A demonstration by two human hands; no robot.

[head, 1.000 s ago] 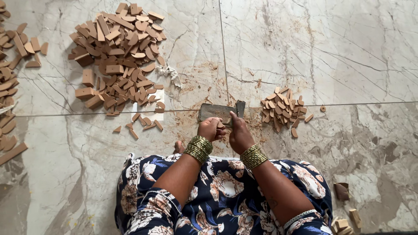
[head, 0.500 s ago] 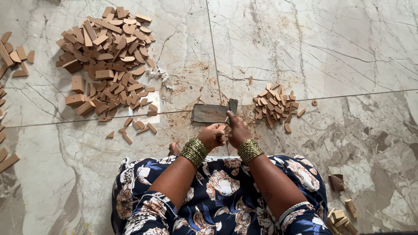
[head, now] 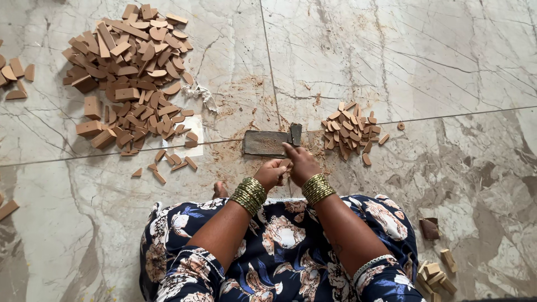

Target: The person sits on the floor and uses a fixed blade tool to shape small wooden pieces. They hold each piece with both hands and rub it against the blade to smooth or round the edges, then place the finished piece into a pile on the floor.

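1. Since the earlier pictures the two hands have stayed close together at the near edge of the flat metal block, and the wooden piles have hardly shifted on the floor.
2. Head view: the left hand (head: 272, 173) is curled shut around a small wood piece (head: 285, 163), which shows only partly between the two hands.
3. Head view: the right hand (head: 302, 163) touches the left one, with a finger stretched forward onto the near edge of the flat metal block (head: 264, 143); whether it grips anything I cannot tell.
4. A dark upright blade (head: 295, 134) stands at the right end of the block, just ahead of the right hand.
5. Both wrists wear stacked gold bangles (head: 249, 196), above a dark floral garment (head: 282, 251).
6. Right of the blade lies a small pile of cut chips (head: 351, 130) on the marble floor (head: 436, 67).
7. Well to the left lies a large heap of wooden offcuts (head: 130, 78), with loose bits strewn toward the block.
8. Sawdust covers the floor around the block.
9. A few small wooden blocks (head: 437, 274) lie at the lower right, beside the person's leg.
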